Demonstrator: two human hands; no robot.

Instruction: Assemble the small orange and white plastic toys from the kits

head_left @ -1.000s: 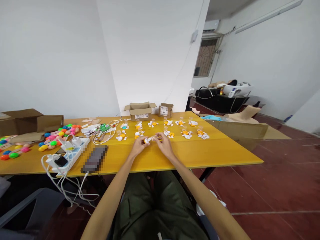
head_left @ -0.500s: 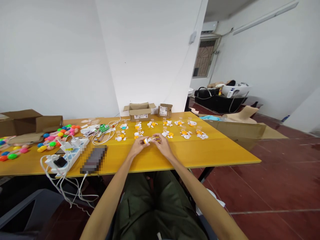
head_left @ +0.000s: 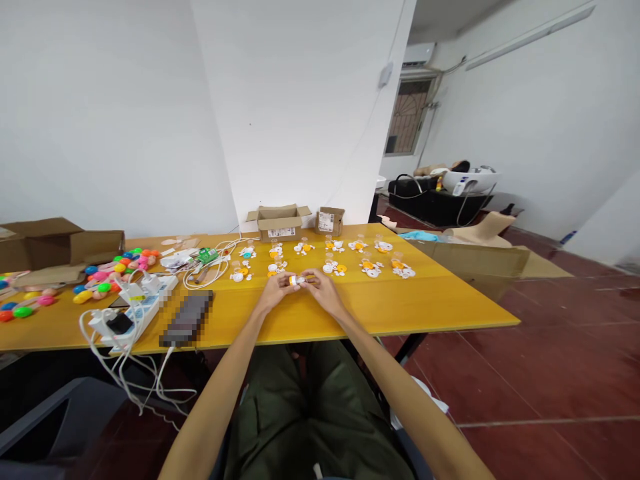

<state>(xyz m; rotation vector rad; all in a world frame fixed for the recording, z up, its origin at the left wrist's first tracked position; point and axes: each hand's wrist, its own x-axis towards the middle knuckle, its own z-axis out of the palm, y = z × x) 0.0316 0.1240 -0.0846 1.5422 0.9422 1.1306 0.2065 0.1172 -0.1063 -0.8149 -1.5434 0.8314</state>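
My left hand and my right hand meet over the middle of the yellow table. Both pinch one small orange and white plastic piece between their fingertips, just above the tabletop. Behind my hands lie two rows of several similar small orange and white parts, with one teal piece among them.
Two small open cardboard boxes stand at the table's back edge. To the left lie a white power strip with tangled cables, a dark blurred device, bright plastic eggs and a bigger cardboard box. Red tiled floor lies right.
Both hands stay pinched on the small piece and have shifted slightly to the left; the view has drifted a little.
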